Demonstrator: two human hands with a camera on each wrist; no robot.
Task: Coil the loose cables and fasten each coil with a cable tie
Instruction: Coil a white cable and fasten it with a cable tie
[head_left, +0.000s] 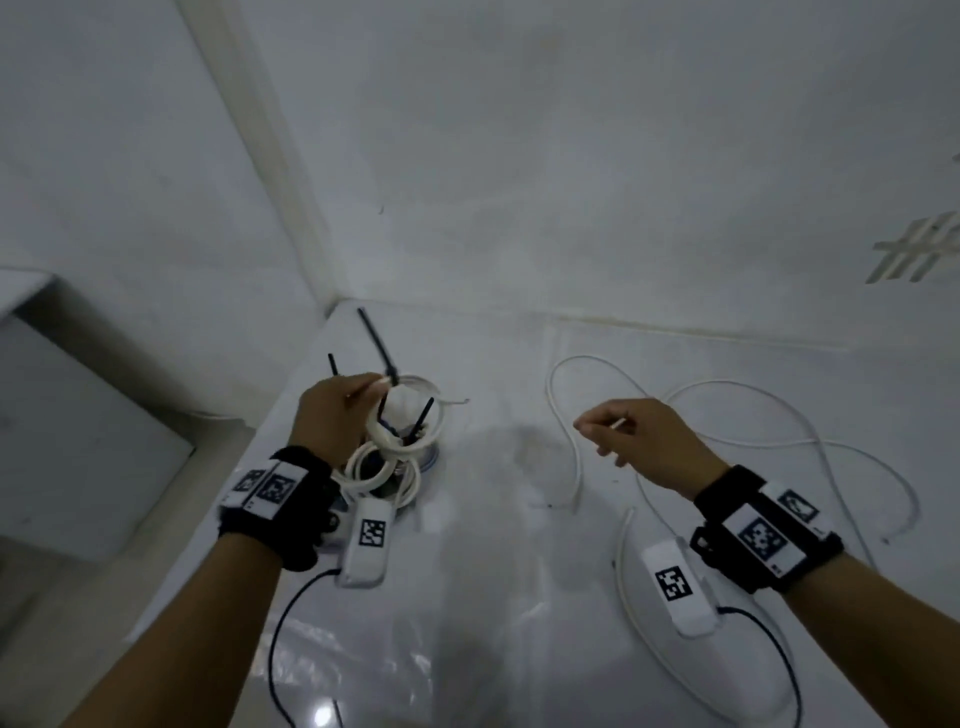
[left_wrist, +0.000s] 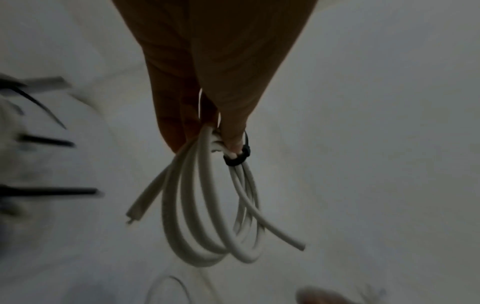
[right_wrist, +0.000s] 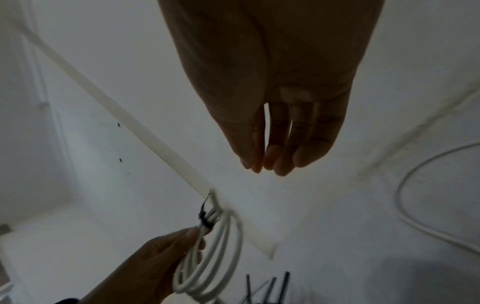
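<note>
My left hand (head_left: 363, 389) pinches a coil of white cable (head_left: 436, 410) at its top, lifted over the table's far left corner. A black cable tie (head_left: 392, 375) binds the coil by my fingertips, its tail pointing up. The left wrist view shows the coil (left_wrist: 207, 216) hanging from my left hand (left_wrist: 207, 142), with the tie (left_wrist: 237, 158) and two loose ends. Below it lie other tied coils (head_left: 374, 473). My right hand (head_left: 597, 431) hovers at mid-table with straight fingers (right_wrist: 283, 160), holding nothing. A loose white cable (head_left: 566, 415) sprawls under and right of it.
The white table (head_left: 493, 597) meets two walls at a corner (head_left: 332, 306); its left edge drops to a lower grey ledge (head_left: 78, 415). More loose cable loops (head_left: 779, 395) lie at right and another strand (head_left: 623, 571) runs toward me. Black tie tails (right_wrist: 272, 288) stick up.
</note>
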